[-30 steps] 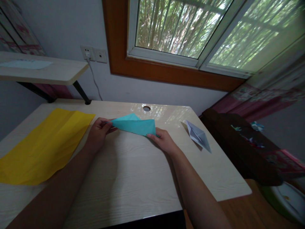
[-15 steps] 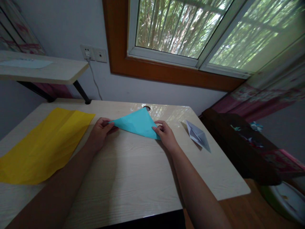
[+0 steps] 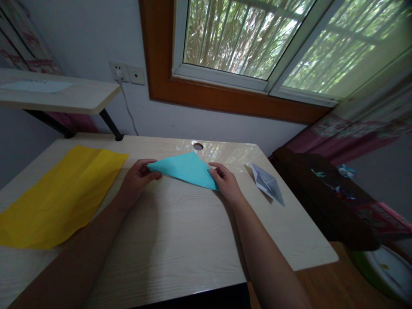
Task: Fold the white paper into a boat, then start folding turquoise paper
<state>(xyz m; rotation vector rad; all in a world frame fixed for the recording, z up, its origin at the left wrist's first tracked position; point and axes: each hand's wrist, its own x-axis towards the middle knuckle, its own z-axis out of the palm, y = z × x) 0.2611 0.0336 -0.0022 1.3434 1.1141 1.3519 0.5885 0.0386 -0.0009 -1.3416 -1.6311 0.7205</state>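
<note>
A turquoise sheet of paper (image 3: 188,168), folded into a triangle, is held over the desk with its peak pointing to the window. Its left corner lies between the thumb and fingers of my left hand (image 3: 139,177). My right hand (image 3: 225,179) grips the right side, thumb on top and fingers behind the edge. Both hands are closed on the paper. To the left lies a large yellow sheet (image 3: 64,193), slightly wavy. On the right a folded white paper boat (image 3: 268,183) rests by itself, apart from my right hand.
The pale wooden desk (image 3: 183,240) has a round cable hole (image 3: 198,146) near its back edge. A raised shelf (image 3: 61,96) on dark legs stands at back left. Wall sockets (image 3: 126,73) carry a plugged cable. Dark furniture (image 3: 322,193) stands beyond the right edge.
The turquoise triangle has tipped slightly lower, its peak dropping away from the cable hole, which now shows whole. My right hand has shifted a little to the right along its edge.
</note>
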